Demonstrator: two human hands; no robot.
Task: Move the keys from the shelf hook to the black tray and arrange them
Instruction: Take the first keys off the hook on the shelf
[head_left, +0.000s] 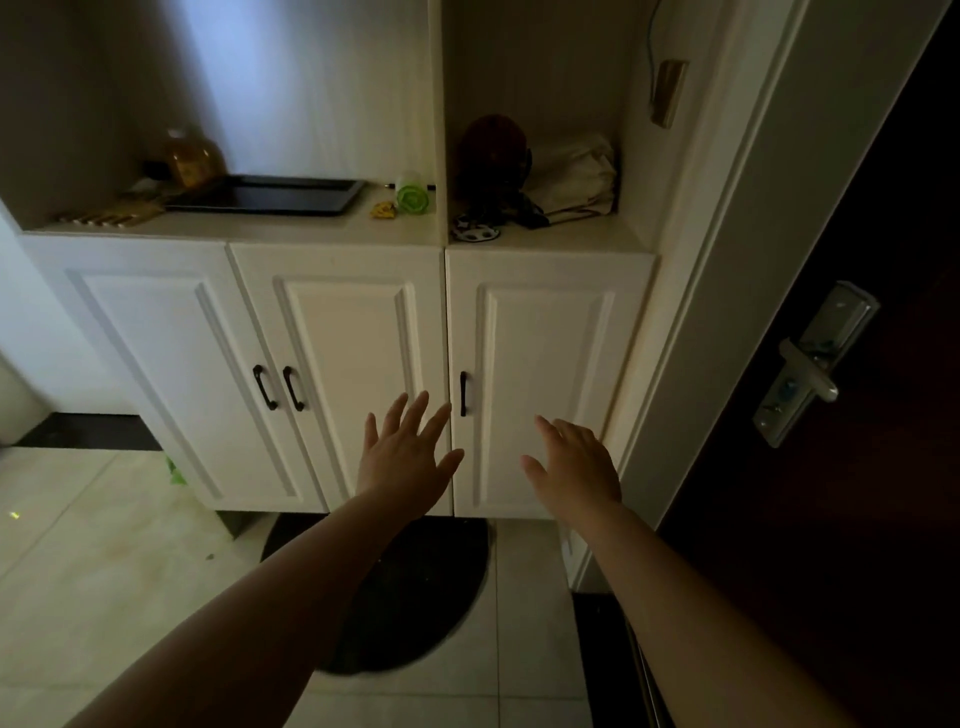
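Two empty hands stretch toward a white cabinet with three doors and three black handles.

On the left shelf, one amber bottle (189, 156) stands behind one black tray (270, 195), with one green roll (413, 198) to its right; no writing is legible anywhere. The keys cannot be made out, nor any hook. Lower down, the left hand (402, 457) and the right hand (576, 467) each show a slack grip, fingers spread, holding nothing.

White shelf (291, 228) holding a black tray (270, 196), amber bottle (189, 158), green roll (413, 199) and yellow wrapper (383, 209).
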